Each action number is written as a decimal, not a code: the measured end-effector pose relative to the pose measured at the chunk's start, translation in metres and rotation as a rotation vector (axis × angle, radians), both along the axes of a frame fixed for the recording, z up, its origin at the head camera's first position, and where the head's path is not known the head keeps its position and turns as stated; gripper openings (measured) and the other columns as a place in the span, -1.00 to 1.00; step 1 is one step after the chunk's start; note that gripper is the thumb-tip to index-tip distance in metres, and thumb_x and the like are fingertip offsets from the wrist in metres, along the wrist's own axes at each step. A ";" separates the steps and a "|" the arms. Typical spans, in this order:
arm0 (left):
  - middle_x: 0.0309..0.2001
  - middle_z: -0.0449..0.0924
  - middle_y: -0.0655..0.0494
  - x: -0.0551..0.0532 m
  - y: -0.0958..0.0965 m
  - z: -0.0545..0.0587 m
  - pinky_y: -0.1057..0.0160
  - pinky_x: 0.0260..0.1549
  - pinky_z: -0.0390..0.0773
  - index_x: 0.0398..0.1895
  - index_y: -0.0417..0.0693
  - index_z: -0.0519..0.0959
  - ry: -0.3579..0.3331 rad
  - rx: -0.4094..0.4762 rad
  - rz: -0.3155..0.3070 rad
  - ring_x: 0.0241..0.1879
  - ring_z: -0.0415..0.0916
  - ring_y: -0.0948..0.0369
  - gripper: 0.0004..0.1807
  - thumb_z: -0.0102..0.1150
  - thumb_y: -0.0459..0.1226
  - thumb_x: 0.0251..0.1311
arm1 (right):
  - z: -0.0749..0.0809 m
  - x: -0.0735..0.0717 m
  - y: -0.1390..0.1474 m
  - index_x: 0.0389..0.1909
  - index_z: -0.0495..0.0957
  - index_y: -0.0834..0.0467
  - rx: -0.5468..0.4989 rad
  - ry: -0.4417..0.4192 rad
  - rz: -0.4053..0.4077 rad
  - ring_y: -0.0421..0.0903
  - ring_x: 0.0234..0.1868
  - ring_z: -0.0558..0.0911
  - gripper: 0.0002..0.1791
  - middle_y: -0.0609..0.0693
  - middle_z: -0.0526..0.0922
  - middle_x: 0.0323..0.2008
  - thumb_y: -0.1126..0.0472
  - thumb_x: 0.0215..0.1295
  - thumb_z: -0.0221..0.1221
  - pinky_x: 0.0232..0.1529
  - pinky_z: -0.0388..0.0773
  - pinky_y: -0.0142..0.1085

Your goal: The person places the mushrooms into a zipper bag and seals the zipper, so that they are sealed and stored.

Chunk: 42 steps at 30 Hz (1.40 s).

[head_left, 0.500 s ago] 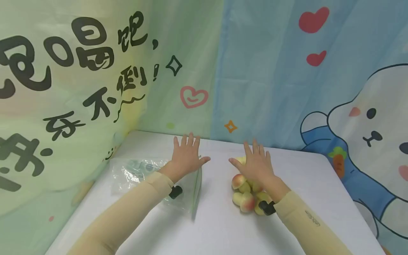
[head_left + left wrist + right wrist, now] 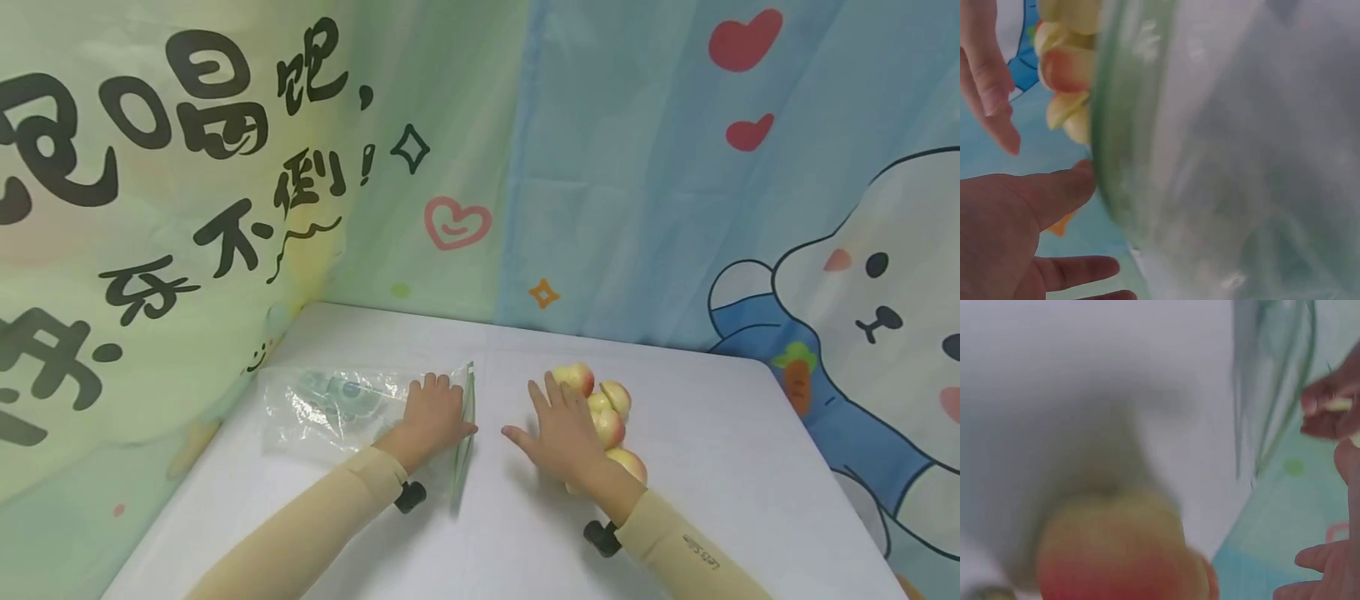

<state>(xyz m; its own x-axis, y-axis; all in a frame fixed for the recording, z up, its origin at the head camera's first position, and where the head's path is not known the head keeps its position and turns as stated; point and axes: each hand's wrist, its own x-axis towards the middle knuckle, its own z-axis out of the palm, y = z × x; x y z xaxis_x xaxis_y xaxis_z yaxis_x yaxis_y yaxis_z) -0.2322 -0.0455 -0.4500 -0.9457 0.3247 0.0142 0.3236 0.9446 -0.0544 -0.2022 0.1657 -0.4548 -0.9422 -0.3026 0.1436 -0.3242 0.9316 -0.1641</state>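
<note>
My left hand (image 2: pixel 433 417) lies over the mouth end of a clear zip bag (image 2: pixel 300 425). In the left wrist view that hand (image 2: pixel 1029 206) has its thumb out by the bag's green rim (image 2: pixel 1129 137), fingers fairly straight; whether it touches the rim I cannot tell. My right hand (image 2: pixel 566 429) spreads its fingers over the left side of a cluster of rounded yellow-and-red pieces (image 2: pixel 607 425), fruit-like, exact kind unclear. It covers some of them and grips none visibly. One piece (image 2: pixel 1122 550) looms blurred in the right wrist view.
The white table (image 2: pixel 735 467) extends right of the cluster and in front of both hands. A printed cloth (image 2: pixel 615 167) hangs along the back and left side of the table. A strip of table separates bag and cluster.
Both hands have come down and nearer the front edge. The right hand has shifted left, uncovering the cluster's right side. My left hand has lowered to the bag's mouth.
</note>
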 end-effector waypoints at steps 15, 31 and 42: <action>-0.48 0.61 0.08 -0.005 0.003 -0.022 -0.07 -0.09 0.44 -0.47 -0.04 0.60 -0.120 0.104 0.016 -0.44 0.56 0.13 -0.77 0.24 -0.07 0.13 | -0.040 0.016 -0.042 0.30 0.38 0.28 -0.054 -0.021 0.343 0.20 0.31 0.40 -0.46 0.20 0.37 0.34 0.16 0.36 0.14 0.29 0.31 0.00; -0.73 0.36 0.20 -0.008 -0.017 -0.008 0.24 -0.70 0.36 -0.70 0.02 0.40 -0.020 0.396 -0.001 -0.73 0.29 0.25 -0.70 0.12 -0.24 0.18 | -0.065 0.023 -0.042 0.28 0.42 0.21 -0.075 -0.066 0.258 0.26 0.33 0.35 -0.52 0.23 0.35 0.35 0.16 0.38 0.05 0.32 0.27 0.02; -0.75 0.30 0.20 -0.016 -0.036 0.009 0.31 -0.75 0.19 -0.70 0.02 0.35 -0.049 0.562 0.060 -0.75 0.20 0.27 -0.66 0.11 -0.20 0.24 | -0.068 0.022 -0.048 0.38 0.32 0.20 -0.016 -0.149 0.213 0.28 0.39 0.25 -0.42 0.21 0.23 0.43 -0.01 0.45 -0.03 0.39 0.12 -0.01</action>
